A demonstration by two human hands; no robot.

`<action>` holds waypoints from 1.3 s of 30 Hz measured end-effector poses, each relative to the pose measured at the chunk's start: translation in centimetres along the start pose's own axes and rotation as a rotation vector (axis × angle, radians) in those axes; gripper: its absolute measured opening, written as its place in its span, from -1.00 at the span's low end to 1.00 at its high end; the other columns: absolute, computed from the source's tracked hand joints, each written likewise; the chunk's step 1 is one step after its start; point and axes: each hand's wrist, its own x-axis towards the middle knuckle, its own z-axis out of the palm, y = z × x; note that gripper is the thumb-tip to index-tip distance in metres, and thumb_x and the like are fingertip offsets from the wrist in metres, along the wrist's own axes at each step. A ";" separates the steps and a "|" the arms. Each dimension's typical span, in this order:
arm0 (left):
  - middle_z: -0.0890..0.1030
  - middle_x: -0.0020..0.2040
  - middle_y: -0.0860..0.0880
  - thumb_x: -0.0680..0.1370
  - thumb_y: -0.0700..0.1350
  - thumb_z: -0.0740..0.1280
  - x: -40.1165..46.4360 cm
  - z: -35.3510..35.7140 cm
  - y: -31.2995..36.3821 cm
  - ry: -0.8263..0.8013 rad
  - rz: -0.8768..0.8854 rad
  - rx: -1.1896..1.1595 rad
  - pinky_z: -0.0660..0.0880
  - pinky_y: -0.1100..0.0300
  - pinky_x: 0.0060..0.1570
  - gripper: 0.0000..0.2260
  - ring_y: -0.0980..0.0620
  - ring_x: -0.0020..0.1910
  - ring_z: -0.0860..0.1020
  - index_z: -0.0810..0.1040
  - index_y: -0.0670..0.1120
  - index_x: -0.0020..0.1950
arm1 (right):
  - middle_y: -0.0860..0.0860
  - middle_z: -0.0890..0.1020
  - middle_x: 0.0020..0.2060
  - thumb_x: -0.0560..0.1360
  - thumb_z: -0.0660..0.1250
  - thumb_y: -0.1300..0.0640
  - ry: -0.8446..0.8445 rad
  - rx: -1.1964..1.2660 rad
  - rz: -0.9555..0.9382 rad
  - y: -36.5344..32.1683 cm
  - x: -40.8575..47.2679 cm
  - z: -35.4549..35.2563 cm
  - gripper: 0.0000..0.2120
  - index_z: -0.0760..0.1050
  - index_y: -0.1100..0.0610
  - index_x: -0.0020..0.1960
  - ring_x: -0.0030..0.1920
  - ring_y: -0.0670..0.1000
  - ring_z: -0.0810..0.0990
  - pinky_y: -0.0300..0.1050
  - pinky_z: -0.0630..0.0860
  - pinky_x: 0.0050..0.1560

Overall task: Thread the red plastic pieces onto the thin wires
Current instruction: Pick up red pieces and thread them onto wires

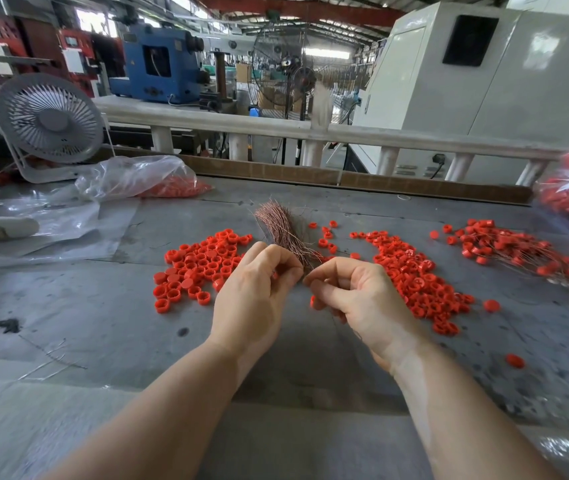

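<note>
Left hand (251, 292) grips wire bundle (281, 230); right hand (355, 299) pinches; plastic bag (130, 176) w/ red pieces (175, 187).

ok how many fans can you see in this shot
3. A small white desk fan stands at the bench's far left. A large black pedestal fan is behind the railing, with a smaller one in front of it. Others may be hidden among the machinery.
</note>
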 end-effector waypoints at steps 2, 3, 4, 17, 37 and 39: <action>0.45 -0.23 0.14 0.49 -0.21 0.37 0.0 0.0 0.1 0.005 -0.008 -0.017 0.32 0.42 -0.28 -0.91 0.34 -0.23 0.41 0.53 -0.03 -0.17 | 0.00 0.55 -0.52 0.47 0.33 0.34 0.003 0.008 0.002 0.0 0.0 0.0 -0.79 0.57 0.08 -0.26 -0.53 -0.21 0.41 -0.43 0.27 -0.48; 0.47 -0.23 0.14 0.48 -0.22 0.37 0.0 0.0 0.1 0.008 -0.018 -0.044 0.31 0.47 -0.27 -0.89 0.35 -0.24 0.41 0.54 -0.02 -0.17 | 0.01 0.55 -0.51 0.47 0.33 0.33 0.009 0.016 0.004 -0.1 0.0 0.0 -0.78 0.57 0.08 -0.27 -0.51 -0.20 0.43 -0.43 0.28 -0.48; 0.48 -0.23 0.14 0.48 -0.23 0.38 0.1 0.0 0.1 0.010 -0.034 -0.080 0.29 0.51 -0.26 -0.88 0.36 -0.24 0.42 0.54 -0.02 -0.18 | 0.02 0.55 -0.50 0.47 0.33 0.34 0.017 0.026 0.007 -0.1 0.0 0.0 -0.77 0.57 0.08 -0.28 -0.49 -0.17 0.46 -0.43 0.28 -0.48; 0.58 -0.17 0.07 0.45 -0.27 0.41 0.3 -0.5 0.4 0.000 -0.154 -0.245 0.34 0.50 -0.21 -0.77 0.35 -0.29 0.43 0.56 0.09 -0.20 | -0.01 0.52 -0.52 0.47 0.30 0.38 0.055 0.065 0.052 -0.1 0.1 -0.1 -0.74 0.55 0.10 -0.30 -0.47 -0.14 0.50 -0.45 0.30 -0.50; 0.46 -0.16 0.07 0.52 -0.26 0.31 0.1 -0.1 0.6 -0.107 -0.099 -0.164 0.35 0.35 -0.20 -0.78 0.15 -0.25 0.40 0.42 0.05 -0.21 | 0.05 0.53 -0.49 0.47 0.34 0.35 -0.014 -0.111 -0.065 0.2 0.0 -0.1 -0.78 0.56 0.07 -0.25 -0.58 -0.22 0.39 -0.46 0.27 -0.48; 0.47 -0.16 0.06 0.52 -0.25 0.31 0.0 -0.1 0.5 -0.110 -0.110 -0.176 0.34 0.36 -0.20 -0.80 0.14 -0.25 0.40 0.44 0.04 -0.20 | 0.06 0.53 -0.48 0.47 0.34 0.36 -0.018 -0.115 -0.073 0.3 0.0 0.0 -0.78 0.55 0.07 -0.25 -0.58 -0.22 0.39 -0.46 0.27 -0.48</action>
